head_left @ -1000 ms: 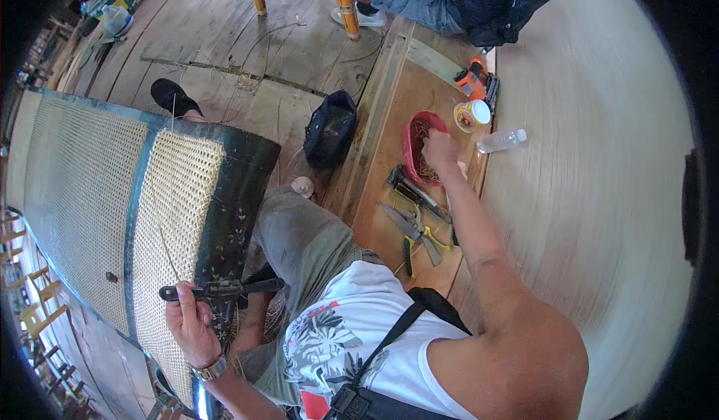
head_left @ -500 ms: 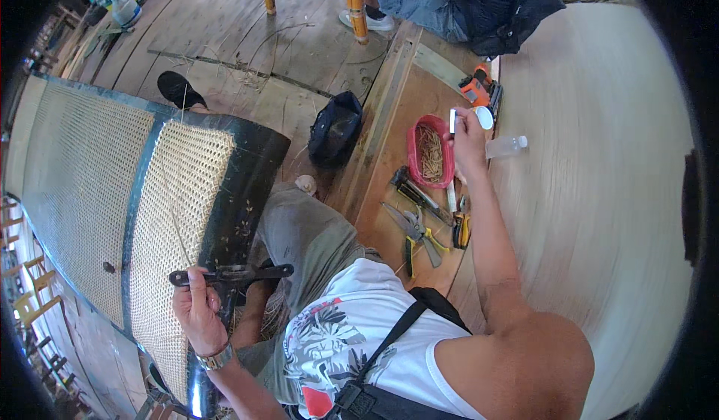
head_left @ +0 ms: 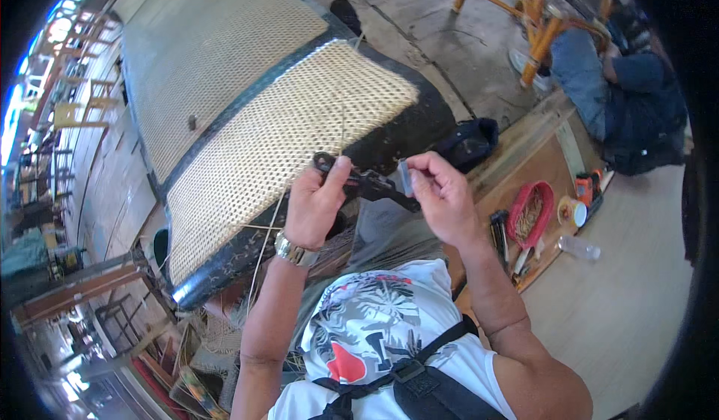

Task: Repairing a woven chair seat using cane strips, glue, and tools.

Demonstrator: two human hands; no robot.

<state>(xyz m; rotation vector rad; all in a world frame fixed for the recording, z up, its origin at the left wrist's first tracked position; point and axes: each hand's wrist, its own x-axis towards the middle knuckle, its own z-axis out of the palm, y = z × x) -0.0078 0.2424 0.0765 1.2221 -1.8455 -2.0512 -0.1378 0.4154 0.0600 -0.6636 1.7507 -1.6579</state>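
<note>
A dark hand tool (head_left: 374, 185) is held near the edge of a woven cane panel (head_left: 277, 135).
Its left end is gripped in the left hand (head_left: 318, 204), fingers curled around it; near its right end, a small pale piece (head_left: 405, 179) is pinched in the right hand (head_left: 449, 201), between thumb and fingers.

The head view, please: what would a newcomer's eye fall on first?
Probably the pale woven panel in its dark frame, upper centre. Just below it, the left hand holds a black tool and the right hand a small pale piece. A red basket stands out at right.
</note>
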